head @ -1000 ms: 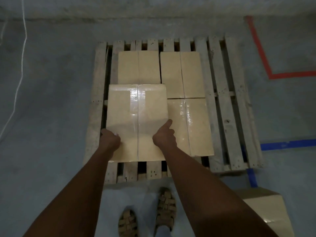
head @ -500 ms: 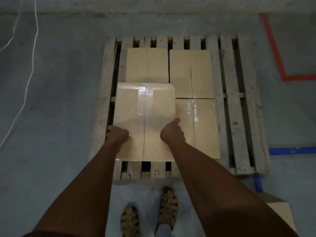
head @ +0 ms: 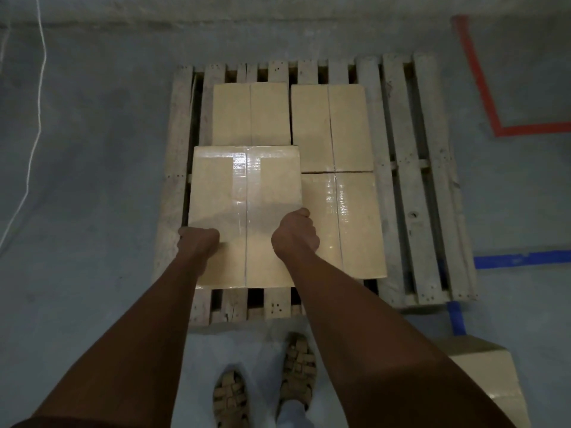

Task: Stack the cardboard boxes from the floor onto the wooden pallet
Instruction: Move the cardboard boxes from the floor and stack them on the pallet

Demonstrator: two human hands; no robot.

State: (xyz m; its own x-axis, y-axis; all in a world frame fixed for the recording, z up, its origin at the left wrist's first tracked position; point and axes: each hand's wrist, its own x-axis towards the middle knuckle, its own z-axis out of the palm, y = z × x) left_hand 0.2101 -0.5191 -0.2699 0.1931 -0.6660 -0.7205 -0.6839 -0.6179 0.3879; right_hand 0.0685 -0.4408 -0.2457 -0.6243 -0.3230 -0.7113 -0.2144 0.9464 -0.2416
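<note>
Here, a person is standing at the near edge of a wooden pallet [head: 398,180] and holding a taped cardboard box [head: 244,193] over its near-left corner. The left hand [head: 197,242] is gripping the box's left edge with fingers curled down over the side, and the right hand [head: 295,234] is clasping the right edge, knuckles up and fingers tucked out of sight. Whether the held box is already resting on the slats cannot be told. Just beside it on the right, a near-right box [head: 355,223] is lying on the pallet, with two far boxes [head: 251,112] [head: 330,125] sitting side by side behind. Another box [head: 482,378] is waiting on the concrete floor [head: 92,180] at the person's right, near blue floor tape [head: 522,261]. Sandalled feet [head: 298,369] are showing below the arms.
</note>
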